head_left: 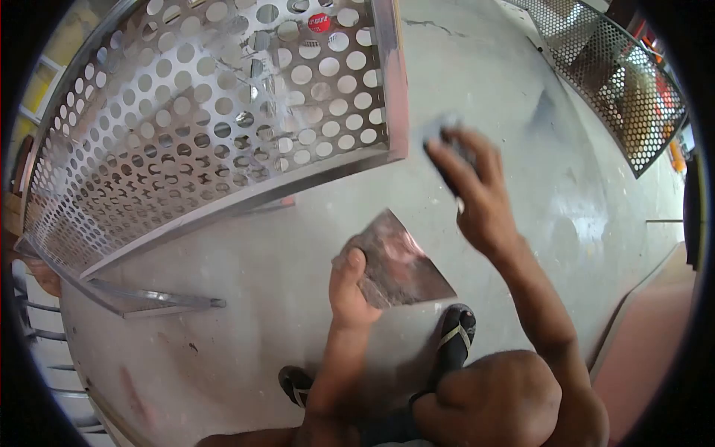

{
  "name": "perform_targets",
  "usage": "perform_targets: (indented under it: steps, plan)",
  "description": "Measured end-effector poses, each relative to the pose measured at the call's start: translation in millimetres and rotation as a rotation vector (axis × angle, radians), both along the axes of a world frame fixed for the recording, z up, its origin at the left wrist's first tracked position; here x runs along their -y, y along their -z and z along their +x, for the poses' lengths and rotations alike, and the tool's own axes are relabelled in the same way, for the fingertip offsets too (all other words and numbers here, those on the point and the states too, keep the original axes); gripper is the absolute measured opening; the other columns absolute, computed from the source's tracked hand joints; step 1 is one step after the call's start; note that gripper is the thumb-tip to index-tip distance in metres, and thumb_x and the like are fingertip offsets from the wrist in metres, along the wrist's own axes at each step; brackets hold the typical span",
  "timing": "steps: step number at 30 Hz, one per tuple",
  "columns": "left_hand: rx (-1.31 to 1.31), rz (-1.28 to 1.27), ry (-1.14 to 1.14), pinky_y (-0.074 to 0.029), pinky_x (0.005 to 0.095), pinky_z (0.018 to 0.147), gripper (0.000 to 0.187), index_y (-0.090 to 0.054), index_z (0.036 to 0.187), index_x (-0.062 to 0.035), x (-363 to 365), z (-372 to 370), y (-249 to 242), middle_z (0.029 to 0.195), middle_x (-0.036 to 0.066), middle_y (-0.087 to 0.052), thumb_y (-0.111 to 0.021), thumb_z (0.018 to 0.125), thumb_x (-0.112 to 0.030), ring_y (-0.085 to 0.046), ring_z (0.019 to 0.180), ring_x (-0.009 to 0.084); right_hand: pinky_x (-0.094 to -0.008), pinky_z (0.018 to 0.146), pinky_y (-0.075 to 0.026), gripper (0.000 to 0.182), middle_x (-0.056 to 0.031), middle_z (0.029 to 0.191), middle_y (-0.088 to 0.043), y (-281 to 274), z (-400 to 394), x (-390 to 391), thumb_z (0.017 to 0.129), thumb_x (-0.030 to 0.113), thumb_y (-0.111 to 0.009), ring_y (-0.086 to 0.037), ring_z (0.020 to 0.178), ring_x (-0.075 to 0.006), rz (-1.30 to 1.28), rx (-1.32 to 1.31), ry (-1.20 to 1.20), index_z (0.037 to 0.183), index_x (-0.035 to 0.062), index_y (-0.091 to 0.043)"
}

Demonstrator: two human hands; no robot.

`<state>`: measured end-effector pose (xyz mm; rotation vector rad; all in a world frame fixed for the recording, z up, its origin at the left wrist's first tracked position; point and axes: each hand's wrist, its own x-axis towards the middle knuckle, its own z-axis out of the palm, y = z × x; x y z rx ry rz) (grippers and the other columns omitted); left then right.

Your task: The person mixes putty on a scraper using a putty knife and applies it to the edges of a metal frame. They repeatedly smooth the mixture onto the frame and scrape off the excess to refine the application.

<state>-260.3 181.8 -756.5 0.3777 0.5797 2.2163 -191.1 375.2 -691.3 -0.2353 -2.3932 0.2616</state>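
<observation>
My left hand (pixel 348 287) holds a thin, shiny metal sheet (pixel 406 270) by its left edge, thumb on top, low in the middle of the view. The sheet is roughly four-sided, with a dull, smeared area near my thumb. Up and to the right, my right hand (pixel 477 179) is raised apart from the sheet, its fingers curled round a small dark object (pixel 456 153). Motion blurs that object, and I cannot tell what it is. The lower right corner of a large perforated metal panel (pixel 216 112) lies just left of my right hand.
A second perforated mesh panel (pixel 611 74) stands at the upper right. A metal bar (pixel 160 296) lies at the lower left, near a white slatted rack (pixel 56 365). A pinkish panel (pixel 648 320) is at the right edge. My sandalled feet (pixel 456 335) are on the grey floor (pixel 223 372).
</observation>
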Motion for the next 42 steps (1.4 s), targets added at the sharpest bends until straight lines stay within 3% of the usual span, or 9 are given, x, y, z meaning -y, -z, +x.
perform_targets:
  steps: [4, 6, 9, 14, 42]
  plan:
    - [0.018, 0.037, 0.07, -0.05, 0.0408, 0.09, 0.045, -0.053, 0.123, 0.0024, -2, -12, -1, 0.111, 0.014, -0.062, -0.046, 0.098, -0.035, -0.061, 0.102, 0.0255, -0.049, 0.105, -0.032, 0.064, -0.0071, 0.131, -0.047, -33, -48, -10, 0.077, 0.002, -0.062, -0.043, 0.123, -0.0298, 0.264, -0.068, 0.142, 0.135, 0.0261, -0.052]
    - [0.04, 0.042, 0.108, -0.05, 0.0409, 0.089, 0.044, -0.054, 0.122, 0.0021, -3, -12, 3, 0.111, 0.014, -0.062, -0.046, 0.098, -0.034, -0.061, 0.102, 0.0249, -0.0529, 0.106, -0.027, 0.064, -0.006, 0.13, -0.045, -28, -66, -19, 0.081, 0.008, -0.06, -0.041, 0.125, -0.0276, 0.391, -0.061, 0.197, 0.139, 0.0295, -0.046]
    - [0.04, -0.065, -0.005, -0.05, 0.0408, 0.088, 0.044, -0.054, 0.122, 0.0016, -5, -8, 8, 0.111, 0.013, -0.062, -0.046, 0.098, -0.034, -0.061, 0.102, 0.0245, -0.0512, 0.106, -0.026, 0.065, -0.0067, 0.131, -0.044, -9, -78, -23, 0.08, 0.007, -0.06, -0.039, 0.126, -0.027, 0.41, -0.029, 0.223, 0.14, 0.0295, -0.046]
    - [0.036, -0.167, -0.079, -0.047, 0.0398, 0.091, 0.042, -0.054, 0.122, 0.0008, -3, -15, 14, 0.114, 0.012, -0.061, -0.048, 0.097, -0.033, -0.058, 0.106, 0.0244, -0.0471, 0.103, -0.029, 0.069, -0.0091, 0.132, -0.041, 20, -70, -18, 0.078, 0.005, -0.061, -0.037, 0.125, -0.0307, 0.378, 0.022, 0.215, 0.141, 0.0281, -0.045]
    - [0.038, -0.16, -0.122, -0.043, 0.04, 0.096, 0.037, -0.054, 0.123, -0.0017, 5, -34, 33, 0.118, 0.009, -0.06, -0.049, 0.098, -0.028, -0.056, 0.11, 0.022, -0.0481, 0.1, -0.034, 0.076, -0.0097, 0.132, -0.042, 113, -32, 10, 0.07, -0.004, -0.059, -0.038, 0.123, -0.0327, 0.159, 0.057, 0.166, 0.138, 0.0286, -0.05]
